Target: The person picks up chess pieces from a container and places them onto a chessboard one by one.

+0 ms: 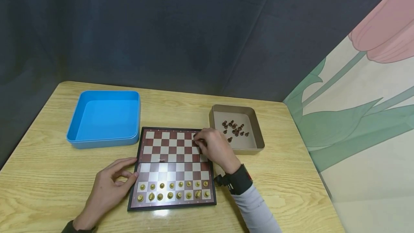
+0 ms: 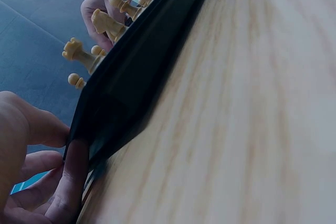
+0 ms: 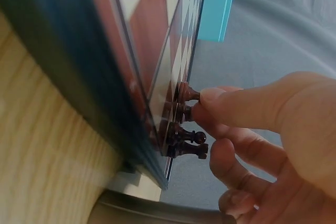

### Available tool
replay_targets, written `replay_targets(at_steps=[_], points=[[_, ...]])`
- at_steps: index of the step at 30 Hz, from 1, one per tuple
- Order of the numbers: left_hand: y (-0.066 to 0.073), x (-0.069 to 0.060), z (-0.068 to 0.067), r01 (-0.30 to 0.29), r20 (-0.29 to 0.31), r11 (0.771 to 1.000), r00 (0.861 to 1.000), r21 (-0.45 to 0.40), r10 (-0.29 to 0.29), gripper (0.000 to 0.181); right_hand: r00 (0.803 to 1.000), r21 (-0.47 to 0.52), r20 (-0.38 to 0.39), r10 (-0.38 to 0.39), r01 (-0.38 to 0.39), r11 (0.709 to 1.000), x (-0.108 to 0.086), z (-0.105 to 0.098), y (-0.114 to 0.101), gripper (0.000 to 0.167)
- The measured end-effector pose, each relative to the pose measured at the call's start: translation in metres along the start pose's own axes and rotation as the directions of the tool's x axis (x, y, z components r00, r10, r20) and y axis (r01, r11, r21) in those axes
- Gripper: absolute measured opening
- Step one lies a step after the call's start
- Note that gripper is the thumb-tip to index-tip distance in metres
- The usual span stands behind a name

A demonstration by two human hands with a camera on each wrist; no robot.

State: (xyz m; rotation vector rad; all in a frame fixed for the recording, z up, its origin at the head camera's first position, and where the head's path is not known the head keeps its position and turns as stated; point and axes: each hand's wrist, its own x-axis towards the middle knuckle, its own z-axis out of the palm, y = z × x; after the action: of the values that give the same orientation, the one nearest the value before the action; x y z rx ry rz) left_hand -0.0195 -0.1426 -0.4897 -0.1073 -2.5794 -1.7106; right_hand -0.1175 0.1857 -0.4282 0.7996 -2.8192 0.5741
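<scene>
Nearest, a grey sleeve [image 1: 253, 204] leads up to the right hand [image 1: 216, 147], thumb and finger pinching a dark piece [image 3: 187, 94] near the far right corner of the board [image 1: 166, 175]. Thumb and forefinger apart, the left hand [image 1: 105, 190] rests its fingertips against the board's left edge — touching it, not gripping.

Gold pieces [image 1: 170, 195] stand in two rows of eight on the near side, so that half looks finished. The dark side seems barely begun: about three neighbours [image 3: 184, 134] stand beside the pinched one, while loose pieces [image 1: 237, 131] in the tray [image 1: 244, 151], right of the board, look left to place. A blue box [image 1: 103, 141] sits near the far left corner.

From the head, the right hand hides most of those neighbours; the right wrist view shows them side-on. Only the left wrist view gives gold profiles — a rook's [image 2: 76, 51] notched top, a knight's [image 2: 105, 24] head.
</scene>
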Motion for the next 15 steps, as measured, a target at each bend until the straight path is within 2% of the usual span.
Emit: replay_targets(at_steps=[15], points=[[-0.0002, -0.0001, -0.0007, 0.008, 0.002, 1.000, 1.000, 0.009, -0.008, 0.044, 1.000, -0.001, 0.016, 0.020, -0.020, 1.000, 0.0000, -0.0004, -0.0028, 0.010]])
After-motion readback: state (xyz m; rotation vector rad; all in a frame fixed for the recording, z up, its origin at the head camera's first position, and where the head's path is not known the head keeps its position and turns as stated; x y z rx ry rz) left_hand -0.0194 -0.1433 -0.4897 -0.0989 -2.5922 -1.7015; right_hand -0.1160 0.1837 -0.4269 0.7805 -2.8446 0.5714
